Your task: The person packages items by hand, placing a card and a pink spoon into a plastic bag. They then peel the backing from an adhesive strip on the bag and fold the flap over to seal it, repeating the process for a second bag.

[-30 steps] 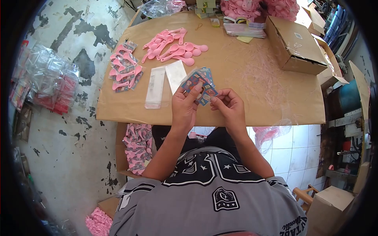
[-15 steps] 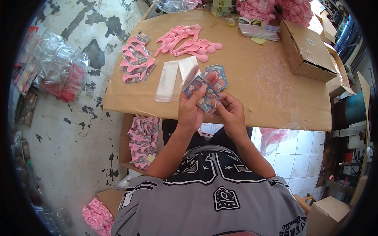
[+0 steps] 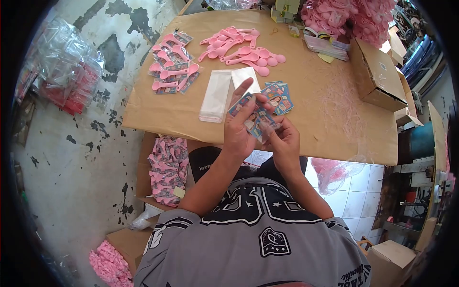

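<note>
My left hand (image 3: 240,126) is closed on a blue printed card (image 3: 252,120), its thumb across the card's face. At the card's lower right corner, the fingers of my right hand (image 3: 283,143) pinch it, with what looks like clear film at that edge. Just behind the hands lies a fanned stack of similar blue cards (image 3: 279,98). Clear plastic sleeves (image 3: 214,95) lie to the left, and a white stack of sleeves (image 3: 245,77) is partly hidden by my left hand. Farther back is a pile of loose pink spoons (image 3: 234,45).
Spoons packed with cards (image 3: 173,64) lie at the table's left. An open carton (image 3: 377,71) stands at the right, near bagged pink spoons (image 3: 330,16). Below the table's left edge, a box holds packed spoons (image 3: 167,167).
The view has shifted slightly. The card has turned a little in my hands, and my left index finger now points up more. Both hands still hold the card.
</note>
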Tool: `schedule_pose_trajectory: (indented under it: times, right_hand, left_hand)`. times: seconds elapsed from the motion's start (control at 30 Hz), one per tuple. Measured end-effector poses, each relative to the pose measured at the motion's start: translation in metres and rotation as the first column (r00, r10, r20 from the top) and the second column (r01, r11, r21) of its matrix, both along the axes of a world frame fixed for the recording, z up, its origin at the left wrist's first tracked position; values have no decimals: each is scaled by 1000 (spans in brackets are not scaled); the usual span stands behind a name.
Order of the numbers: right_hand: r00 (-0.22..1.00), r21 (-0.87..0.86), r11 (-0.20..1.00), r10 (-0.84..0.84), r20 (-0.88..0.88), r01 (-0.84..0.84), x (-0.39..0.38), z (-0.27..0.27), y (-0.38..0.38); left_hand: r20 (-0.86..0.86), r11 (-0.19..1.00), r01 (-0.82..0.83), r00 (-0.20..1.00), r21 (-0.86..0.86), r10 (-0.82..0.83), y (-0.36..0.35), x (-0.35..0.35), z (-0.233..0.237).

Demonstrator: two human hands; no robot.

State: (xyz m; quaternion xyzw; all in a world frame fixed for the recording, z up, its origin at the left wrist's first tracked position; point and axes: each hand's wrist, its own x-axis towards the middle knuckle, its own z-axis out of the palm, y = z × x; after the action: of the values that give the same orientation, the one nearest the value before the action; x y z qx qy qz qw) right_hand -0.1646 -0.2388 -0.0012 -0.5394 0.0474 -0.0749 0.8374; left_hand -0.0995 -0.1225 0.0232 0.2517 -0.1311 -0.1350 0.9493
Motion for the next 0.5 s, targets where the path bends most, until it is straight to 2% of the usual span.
schedule_pose_trajectory:
  times: [0.07, 0.17, 0.27, 0.33, 0.37, 0.4, 0.47, 0.5]
  right_hand:
    - [999, 8, 999, -36, -8, 37, 7, 1, 9]
    - [999, -83, 996, -22, -45, 18, 16, 1, 13]
    - [996, -160, 983, -79, 46, 85, 30, -8, 22]
    - [973, -290, 931, -186, 139, 220, 31, -1, 32]
    - [954, -349, 892, -232, 191, 287, 33, 5, 36]
    - [931, -489, 808, -192, 310, 329, 35, 12, 36]
    - [862, -697, 569, -42, 505, 436, 39, 22, 31]
    - [801, -701, 524, 57, 596, 484, 45, 15, 26]
  left_hand:
    - [1, 1000, 10, 1000, 16, -10, 3, 3, -1]
    - [-14, 1000, 20, 1000, -2, -20, 9, 7, -2]
    - [-33, 999, 23, 999, -41, -25, 14, 11, -7]
    - [-49, 999, 10, 999, -43, -12, 19, 15, -8]
    - [-84, 999, -5, 996, -35, 2, 21, 17, -7]
    - [-120, 999, -19, 993, -27, 16, 24, 19, -4]
    - [-205, 998, -50, 978, -30, 43, 32, 27, -10]
    - [-253, 997, -68, 966, -42, 55, 38, 35, -20]
